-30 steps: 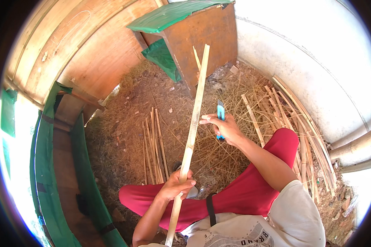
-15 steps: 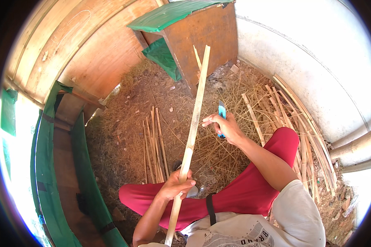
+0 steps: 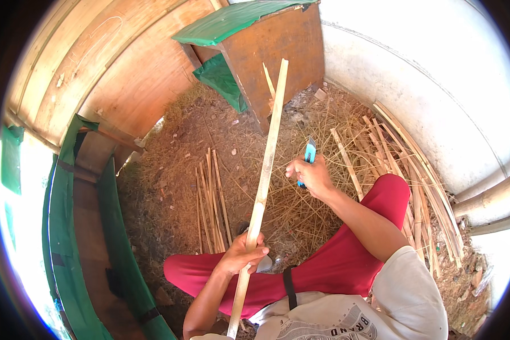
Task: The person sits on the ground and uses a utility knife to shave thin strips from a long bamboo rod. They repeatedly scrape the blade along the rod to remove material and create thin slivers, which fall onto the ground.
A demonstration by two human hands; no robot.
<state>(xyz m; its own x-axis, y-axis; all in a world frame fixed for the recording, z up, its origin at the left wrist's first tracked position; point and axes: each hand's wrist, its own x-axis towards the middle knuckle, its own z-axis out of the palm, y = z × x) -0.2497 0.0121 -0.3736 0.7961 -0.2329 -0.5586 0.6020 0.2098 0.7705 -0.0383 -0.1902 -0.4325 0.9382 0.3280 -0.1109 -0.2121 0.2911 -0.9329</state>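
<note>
A long, pale bamboo strip [image 3: 268, 164] slants upward across the middle, from beside my body toward the wooden cabinet. My left hand [image 3: 245, 255] is closed round its lower part, above my crossed legs. To the right of the strip, my right hand [image 3: 313, 174] grips a light-blue utility knife [image 3: 309, 153], its blade pointing up and away from me. The knife is apart from the strip. Several thin bamboo strips [image 3: 211, 198] lie on the ground to the left of the held one.
Thin bamboo shavings [image 3: 300, 212] cover the ground beyond my legs. A pile of bamboo slats [image 3: 422, 170] lies at the right along the white wall [image 3: 425, 62]. The wooden cabinet [image 3: 275, 51] with a green cover stands at the back, and a green-edged wooden frame [image 3: 68, 238] at the left.
My right hand has turned a little and moved slightly right with the knife, its fingers curling in more. My left hand and the bamboo strip have hardly moved.
</note>
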